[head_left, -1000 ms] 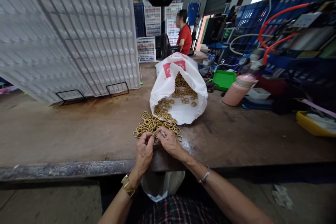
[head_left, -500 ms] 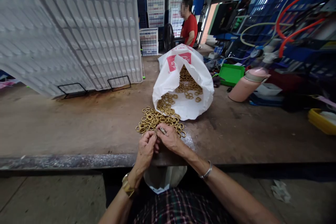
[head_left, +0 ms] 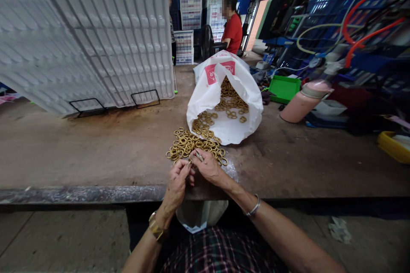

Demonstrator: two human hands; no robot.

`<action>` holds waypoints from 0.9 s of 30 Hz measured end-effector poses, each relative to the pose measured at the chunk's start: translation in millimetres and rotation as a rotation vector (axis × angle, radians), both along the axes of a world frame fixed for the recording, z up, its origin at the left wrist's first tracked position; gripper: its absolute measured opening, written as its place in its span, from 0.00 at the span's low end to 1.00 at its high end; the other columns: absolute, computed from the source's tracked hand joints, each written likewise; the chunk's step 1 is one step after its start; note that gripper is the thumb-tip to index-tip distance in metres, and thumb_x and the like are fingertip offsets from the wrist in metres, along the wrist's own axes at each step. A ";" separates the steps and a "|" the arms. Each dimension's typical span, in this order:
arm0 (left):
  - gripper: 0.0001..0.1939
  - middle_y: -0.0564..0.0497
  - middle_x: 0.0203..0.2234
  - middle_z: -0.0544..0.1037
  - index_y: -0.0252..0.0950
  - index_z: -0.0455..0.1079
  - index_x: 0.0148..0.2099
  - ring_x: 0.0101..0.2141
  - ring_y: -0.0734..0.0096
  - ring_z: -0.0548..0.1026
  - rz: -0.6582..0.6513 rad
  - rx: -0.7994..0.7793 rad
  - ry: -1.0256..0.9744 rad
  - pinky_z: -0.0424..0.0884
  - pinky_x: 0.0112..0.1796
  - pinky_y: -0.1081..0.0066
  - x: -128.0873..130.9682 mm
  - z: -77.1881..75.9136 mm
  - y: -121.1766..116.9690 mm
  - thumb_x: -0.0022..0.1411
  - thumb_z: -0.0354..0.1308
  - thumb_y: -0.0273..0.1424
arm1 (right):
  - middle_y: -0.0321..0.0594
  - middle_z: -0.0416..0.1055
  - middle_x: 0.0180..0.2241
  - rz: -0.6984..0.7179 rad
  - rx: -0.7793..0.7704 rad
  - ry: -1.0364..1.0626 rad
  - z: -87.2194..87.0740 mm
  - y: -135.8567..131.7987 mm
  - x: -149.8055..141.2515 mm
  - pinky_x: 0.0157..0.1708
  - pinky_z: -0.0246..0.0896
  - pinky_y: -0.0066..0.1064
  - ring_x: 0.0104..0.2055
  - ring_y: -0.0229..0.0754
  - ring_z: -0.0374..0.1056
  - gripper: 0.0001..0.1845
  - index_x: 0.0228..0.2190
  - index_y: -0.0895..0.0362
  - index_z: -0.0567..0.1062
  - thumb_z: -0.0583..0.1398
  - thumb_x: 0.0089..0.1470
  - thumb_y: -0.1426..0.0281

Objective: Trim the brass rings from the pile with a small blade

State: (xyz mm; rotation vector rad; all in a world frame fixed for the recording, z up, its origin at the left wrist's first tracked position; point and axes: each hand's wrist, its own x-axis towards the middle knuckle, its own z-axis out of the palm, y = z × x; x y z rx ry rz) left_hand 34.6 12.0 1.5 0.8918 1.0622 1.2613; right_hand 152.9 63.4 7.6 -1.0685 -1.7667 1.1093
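Note:
Close to the table's front edge, my left hand [head_left: 178, 179] is closed, its thumb and fingers pinching what looks like a brass-coloured ring [head_left: 190, 163]. My right hand [head_left: 209, 168] meets it fingertip to fingertip, wrapped round a small pointed metal tool [head_left: 199, 156]; its exact kind is too small to make out. Just beyond both hands lies a heap of brass-coloured rings [head_left: 184, 143]. Behind the heap, a white plastic sack [head_left: 235, 130] lies on its side with its mouth toward me, holding more rings.
Tall white ribbed panels [head_left: 128, 30] stand on black wire supports [head_left: 145, 97] at the left. To the right are a green tray [head_left: 284, 88], a pink bottle [head_left: 297, 104] and a yellow container [head_left: 393, 145]. A person in red [head_left: 232, 32] is behind the sack. A pale bag [head_left: 201, 215] hangs below the table edge.
The view has shifted slightly. Both hands stay together in nearly the same place, and the tool in my right hand has tilted a little. Another person partly appears behind the panels.

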 end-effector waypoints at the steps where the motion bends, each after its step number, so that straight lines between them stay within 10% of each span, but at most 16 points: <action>1: 0.14 0.56 0.21 0.68 0.35 0.62 0.30 0.17 0.81 0.64 0.000 -0.002 -0.007 0.63 0.19 0.78 -0.3 -0.8 -0.3 0.54 0.56 0.41 | 0.31 0.63 0.22 -0.001 0.001 -0.005 -0.1 0.2 -0.2 0.26 0.52 0.23 0.25 0.33 0.58 0.09 0.26 0.58 0.67 0.51 0.54 0.68; 15: 0.14 0.58 0.17 0.66 0.36 0.61 0.29 0.18 0.80 0.64 0.053 0.039 0.077 0.63 0.21 0.78 -3.8 -0.2 -0.2 0.55 0.54 0.42 | 0.36 0.68 0.23 0.012 0.288 -0.561 -8.2 -12.3 0.1 0.25 0.47 0.25 0.26 0.37 0.62 0.08 0.27 0.56 0.67 0.51 0.45 0.79; 27: 0.14 0.57 0.16 0.66 0.37 0.62 0.27 0.18 0.78 0.64 0.099 0.093 0.176 0.63 0.22 0.76 -3.2 7.8 -3.8 0.53 0.56 0.42 | 0.39 0.71 0.26 0.053 0.273 -0.642 -5.9 -13.5 -0.6 0.26 0.46 0.27 0.27 0.39 0.65 0.05 0.29 0.57 0.68 0.53 0.49 0.75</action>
